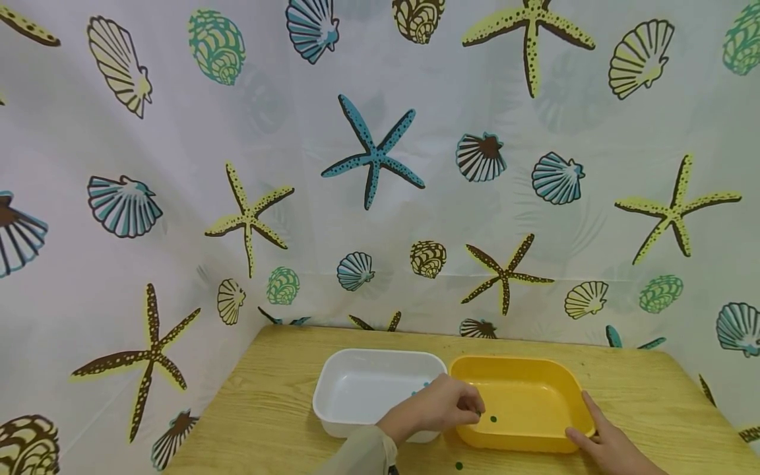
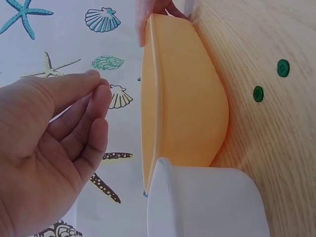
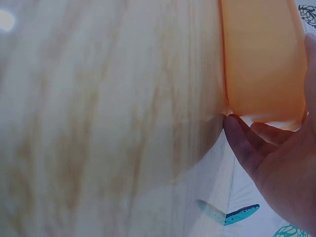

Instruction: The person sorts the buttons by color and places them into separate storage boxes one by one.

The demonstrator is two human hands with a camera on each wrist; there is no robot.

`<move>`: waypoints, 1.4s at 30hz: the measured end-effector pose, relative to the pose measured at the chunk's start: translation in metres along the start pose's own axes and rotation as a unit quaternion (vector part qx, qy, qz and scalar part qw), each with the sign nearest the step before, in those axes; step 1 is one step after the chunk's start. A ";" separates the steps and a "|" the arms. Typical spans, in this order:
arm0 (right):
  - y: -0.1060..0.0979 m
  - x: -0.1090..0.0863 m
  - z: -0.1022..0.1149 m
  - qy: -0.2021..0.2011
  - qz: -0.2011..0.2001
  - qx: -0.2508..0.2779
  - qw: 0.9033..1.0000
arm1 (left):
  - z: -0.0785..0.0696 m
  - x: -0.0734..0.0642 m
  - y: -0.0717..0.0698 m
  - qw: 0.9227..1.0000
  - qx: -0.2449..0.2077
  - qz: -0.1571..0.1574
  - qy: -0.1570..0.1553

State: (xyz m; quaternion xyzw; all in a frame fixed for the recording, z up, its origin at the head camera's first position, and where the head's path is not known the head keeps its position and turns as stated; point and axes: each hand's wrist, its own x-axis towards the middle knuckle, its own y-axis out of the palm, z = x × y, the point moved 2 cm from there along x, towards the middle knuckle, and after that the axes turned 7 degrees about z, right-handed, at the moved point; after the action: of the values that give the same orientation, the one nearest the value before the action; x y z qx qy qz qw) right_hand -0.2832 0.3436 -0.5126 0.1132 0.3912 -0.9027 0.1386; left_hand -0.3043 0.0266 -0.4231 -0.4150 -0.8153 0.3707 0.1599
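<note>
My left hand [image 1: 436, 406] is over the near left part of a yellow plastic tub [image 1: 516, 363], thumb and index fingertips pinched together. A dark green spot shows at these fingertips in the head view, apparently a small button; the left wrist view hides it. Another green button [image 1: 493, 419] lies inside the yellow tub. With my right hand [image 1: 611, 442] I hold the tub's near right corner, as the right wrist view also shows. Green buttons lie on the table in front of the tubs, one a green button [image 2: 283, 68] seen from the left wrist.
A white tub [image 1: 380, 354] stands directly left of the yellow one, with small blue pieces [image 1: 426, 384] inside, partly behind my left hand. Both tubs are on a wood-grain table [image 1: 261, 389]. A curtain [image 1: 380, 231] printed with shells and starfish surrounds the back and sides.
</note>
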 end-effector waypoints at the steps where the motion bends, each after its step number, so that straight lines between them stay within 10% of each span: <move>1: 0.000 0.000 0.000 -0.001 0.000 -0.001 1.000 | 0.000 0.002 0.000 1.000 -0.003 -0.001 -0.003; 42: -0.001 -0.001 0.002 -0.001 0.001 0.007 1.000 | 0.036 0.050 -0.011 0.991 0.044 -0.024 -0.127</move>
State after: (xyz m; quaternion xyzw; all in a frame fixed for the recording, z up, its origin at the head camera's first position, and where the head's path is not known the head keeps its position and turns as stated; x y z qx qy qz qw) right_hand -0.2827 0.3423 -0.5103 0.1139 0.3846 -0.9054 0.1393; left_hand -0.3608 0.0450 -0.4416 -0.3380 -0.8216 0.4517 0.0821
